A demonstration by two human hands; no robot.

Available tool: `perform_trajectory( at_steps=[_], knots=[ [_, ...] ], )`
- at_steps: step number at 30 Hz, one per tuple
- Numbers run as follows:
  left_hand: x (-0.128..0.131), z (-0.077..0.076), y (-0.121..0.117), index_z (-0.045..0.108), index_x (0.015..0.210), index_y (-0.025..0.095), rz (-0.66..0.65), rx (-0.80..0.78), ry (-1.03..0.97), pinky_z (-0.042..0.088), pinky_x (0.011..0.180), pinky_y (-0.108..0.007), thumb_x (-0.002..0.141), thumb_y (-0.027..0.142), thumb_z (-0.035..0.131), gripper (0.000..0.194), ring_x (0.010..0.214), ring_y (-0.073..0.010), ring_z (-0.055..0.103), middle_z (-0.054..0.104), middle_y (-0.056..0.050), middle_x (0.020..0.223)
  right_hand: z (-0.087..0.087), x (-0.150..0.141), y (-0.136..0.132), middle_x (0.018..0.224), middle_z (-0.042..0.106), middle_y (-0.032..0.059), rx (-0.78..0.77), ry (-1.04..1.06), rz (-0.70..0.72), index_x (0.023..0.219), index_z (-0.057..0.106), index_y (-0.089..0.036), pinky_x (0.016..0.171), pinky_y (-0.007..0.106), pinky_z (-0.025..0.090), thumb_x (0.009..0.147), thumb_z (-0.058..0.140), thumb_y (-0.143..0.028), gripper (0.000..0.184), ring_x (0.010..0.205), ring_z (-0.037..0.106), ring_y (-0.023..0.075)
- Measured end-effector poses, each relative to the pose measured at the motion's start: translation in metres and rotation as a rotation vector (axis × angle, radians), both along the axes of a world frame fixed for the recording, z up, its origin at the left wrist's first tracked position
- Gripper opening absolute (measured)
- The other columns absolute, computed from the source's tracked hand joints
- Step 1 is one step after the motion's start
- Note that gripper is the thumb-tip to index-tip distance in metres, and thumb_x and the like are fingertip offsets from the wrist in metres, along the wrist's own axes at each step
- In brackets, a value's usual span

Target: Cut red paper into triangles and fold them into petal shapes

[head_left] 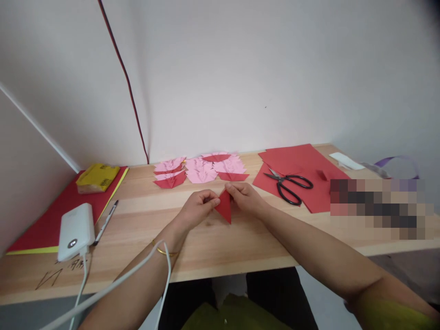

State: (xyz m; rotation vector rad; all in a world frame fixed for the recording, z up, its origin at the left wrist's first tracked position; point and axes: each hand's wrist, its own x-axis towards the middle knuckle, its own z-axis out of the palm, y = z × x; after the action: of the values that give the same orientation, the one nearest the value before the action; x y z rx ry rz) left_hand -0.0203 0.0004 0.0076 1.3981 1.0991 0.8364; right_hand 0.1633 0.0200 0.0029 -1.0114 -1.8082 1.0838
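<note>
A small folded piece of red paper (pixel 224 207) is held between both hands above the middle of the wooden table, one corner pointing down. My left hand (pixel 202 205) pinches its left edge between thumb and fingers. At its top right, my right hand (pixel 244 197) grips it the same way. Just beyond the hands, several pink and red folded paper cutouts (pixel 202 175) lie in overlapping rows near the wall. To the right, black-handled scissors (pixel 288 185) rest partly spread on red paper sheets (pixel 318 201).
At left, a white power bank (pixel 76 231) with a cable (pixel 137 266) crossing my left forearm lies beside a pen (pixel 106 223). A yellow packet (pixel 98 178) sits on red and yellow sheets (pixel 41 220). A white strip (pixel 345 161) and purple band lie at far right; a blurred patch hides something.
</note>
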Motion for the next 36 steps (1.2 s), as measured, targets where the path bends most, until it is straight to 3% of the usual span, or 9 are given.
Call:
perform_trajectory(
  at_steps=[3, 6, 9, 13, 19, 25, 32, 36],
  knots=[
    [0.001, -0.007, 0.003, 0.06, 0.067, 0.014, 0.103, -0.056, -0.143, 0.033, 0.05, -0.02, 0.067, 0.034, 0.069, 0.022, 0.048, -0.0072, 0.045, 0.055, 0.003, 0.055, 0.003, 0.001, 0.001, 0.067, 0.059, 0.0027, -0.095, 0.08, 0.048, 0.071, 0.061, -0.016, 0.06, 0.025, 0.042, 0.091, 0.031, -0.054, 0.052, 0.061, 0.052, 0.0123],
    [0.003, -0.013, 0.006, 0.059, 0.068, 0.014, 0.244, -0.113, -0.362, 0.04, 0.056, -0.021, 0.064, 0.03, 0.072, 0.021, 0.052, -0.0079, 0.05, 0.056, 0.002, 0.056, 0.002, 0.001, 0.0, 0.076, 0.063, 0.0028, -0.073, 0.065, 0.09, 0.082, 0.063, -0.016, 0.064, 0.025, 0.044, 0.08, 0.055, -0.052, 0.037, 0.069, 0.056, 0.0138],
    [0.005, -0.013, 0.006, 0.059, 0.068, 0.014, 0.268, -0.148, -0.507, 0.045, 0.062, -0.023, 0.061, 0.025, 0.075, 0.021, 0.056, -0.0085, 0.054, 0.058, 0.002, 0.059, -0.003, 0.001, 0.001, 0.084, 0.066, 0.0037, -0.09, 0.08, 0.082, 0.091, 0.065, -0.018, 0.068, 0.028, 0.046, 0.072, 0.067, -0.046, 0.034, 0.077, 0.06, 0.0173],
    [0.005, -0.009, 0.004, 0.065, 0.083, 0.012, 0.17, -0.198, -0.508, 0.047, 0.062, -0.025, 0.058, 0.018, 0.077, 0.028, 0.059, -0.01, 0.057, 0.064, -0.002, 0.071, -0.01, -0.001, 0.006, 0.083, 0.068, 0.0038, -0.159, 0.237, 0.065, 0.09, 0.065, -0.018, 0.071, 0.031, 0.048, 0.074, 0.067, -0.041, 0.028, 0.077, 0.062, 0.0176],
    [0.005, -0.014, 0.004, 0.068, 0.087, 0.011, 0.122, -0.15, -0.453, 0.047, 0.064, -0.027, 0.061, 0.019, 0.076, 0.028, 0.064, -0.0123, 0.058, 0.068, -0.006, 0.077, -0.004, -0.004, 0.001, 0.086, 0.068, 0.0039, -0.181, 0.284, 0.218, 0.095, 0.066, -0.018, 0.079, 0.033, 0.048, 0.078, 0.063, -0.038, 0.026, 0.082, 0.063, 0.0178],
    [0.004, -0.016, 0.007, 0.066, 0.081, 0.013, 0.25, -0.05, -0.444, 0.045, 0.065, -0.024, 0.067, 0.026, 0.073, 0.02, 0.064, -0.01, 0.057, 0.067, -0.003, 0.075, -0.006, -0.003, 0.001, 0.086, 0.067, 0.0032, -0.148, 0.215, 0.127, 0.091, 0.068, -0.019, 0.069, 0.028, 0.046, 0.079, 0.062, -0.038, 0.023, 0.077, 0.06, 0.0154],
    [0.003, -0.008, 0.007, 0.054, 0.064, 0.015, 0.308, -0.067, -0.581, 0.042, 0.058, -0.021, 0.063, 0.021, 0.075, 0.022, 0.053, -0.0073, 0.053, 0.057, 0.003, 0.056, -0.01, -0.001, 0.004, 0.078, 0.064, 0.0009, -0.191, 0.219, 0.096, 0.089, 0.067, -0.018, 0.063, 0.025, 0.043, 0.077, 0.063, -0.04, 0.025, 0.065, 0.055, 0.0112],
    [0.002, -0.005, 0.008, 0.054, 0.068, 0.016, 0.319, -0.037, -0.619, 0.041, 0.057, -0.02, 0.064, 0.02, 0.074, 0.021, 0.052, -0.0069, 0.051, 0.054, 0.005, 0.054, -0.012, 0.0, 0.006, 0.075, 0.061, -0.0007, -0.234, 0.219, 0.08, 0.088, 0.066, -0.019, 0.059, 0.024, 0.041, 0.075, 0.064, -0.041, 0.025, 0.062, 0.051, 0.01]
  ],
)
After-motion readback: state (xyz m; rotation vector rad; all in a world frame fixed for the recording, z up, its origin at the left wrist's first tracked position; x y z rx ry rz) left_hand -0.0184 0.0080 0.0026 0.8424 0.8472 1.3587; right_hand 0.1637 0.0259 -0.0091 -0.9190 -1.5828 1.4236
